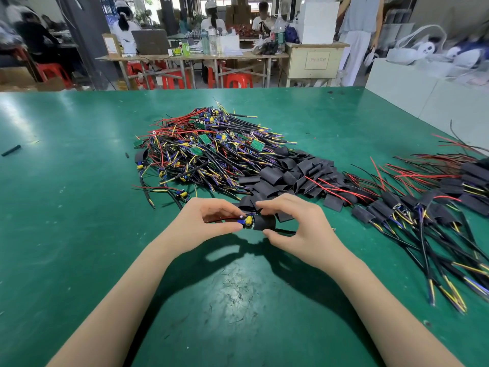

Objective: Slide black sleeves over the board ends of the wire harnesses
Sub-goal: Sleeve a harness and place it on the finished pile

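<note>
Two bare hands are seen low in the middle of the head view, meeting over a green table (79,234). The left hand (205,223) is curled, its thumb and fingers closed in a pinch on the board end (248,221) of one wire harness, where yellow and blue parts show; a red wire is trapped under the fingers. The left forearm is brought in from seven o'clock, with the wrist bent inward. At three o'clock from that board end, touching it, a black sleeve (264,223) is pinched between the thumb and curled fingers of the right hand (293,226); the sleeve's open mouth is set against the board, and only the board's near edge appears covered. A black cable is seen running out beneath the right thumb. The right forearm is brought in from five o'clock.

At twelve o'clock from the hands, a pile of bare harnesses (201,147) is heaped, with red, yellow, blue and black wires and small green boards. At one o'clock, just beside that pile, loose sleeves (288,176) are stacked. At three o'clock, well apart from the hands, sleeved harnesses (412,207) are laid out in a row, their wires fanned toward the table edge.
</note>
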Available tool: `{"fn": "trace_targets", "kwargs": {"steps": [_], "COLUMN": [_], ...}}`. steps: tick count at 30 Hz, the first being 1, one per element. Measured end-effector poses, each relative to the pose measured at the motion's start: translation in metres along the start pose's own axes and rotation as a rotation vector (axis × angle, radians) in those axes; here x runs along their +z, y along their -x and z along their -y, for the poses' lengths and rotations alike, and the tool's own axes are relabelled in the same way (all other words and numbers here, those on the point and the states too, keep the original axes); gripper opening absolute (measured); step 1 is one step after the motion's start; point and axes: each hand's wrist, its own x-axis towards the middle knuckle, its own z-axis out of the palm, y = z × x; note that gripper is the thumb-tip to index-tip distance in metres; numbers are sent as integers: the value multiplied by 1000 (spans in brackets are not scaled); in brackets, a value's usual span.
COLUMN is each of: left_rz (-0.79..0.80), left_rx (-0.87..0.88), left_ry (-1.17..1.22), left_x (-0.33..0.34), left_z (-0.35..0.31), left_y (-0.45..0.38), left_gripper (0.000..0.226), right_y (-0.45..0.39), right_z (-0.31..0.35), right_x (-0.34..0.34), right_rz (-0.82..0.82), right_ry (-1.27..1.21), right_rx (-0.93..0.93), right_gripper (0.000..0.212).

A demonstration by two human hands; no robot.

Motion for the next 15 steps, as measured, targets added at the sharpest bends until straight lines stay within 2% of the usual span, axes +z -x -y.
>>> {"fn": "trace_targets", "kwargs": {"steps": [7, 11, 15], "left_rz": [-16, -12, -20], "left_rx": [-4, 41, 55], "left_ry": [18, -39, -66], "left_x": [3, 1, 2], "left_z": [-2, -3, -3], "left_y": [0, 1, 1], "left_gripper": [13, 24, 23], "right_y": [0, 0, 0], "right_z": [-1, -2, 0], "right_x": [-2, 0, 3], "right_rz": [-9, 2, -4], "right_ry": [-10, 4, 13], "right_rx": [-2, 11, 11], "right_gripper": [45, 44, 42]}}
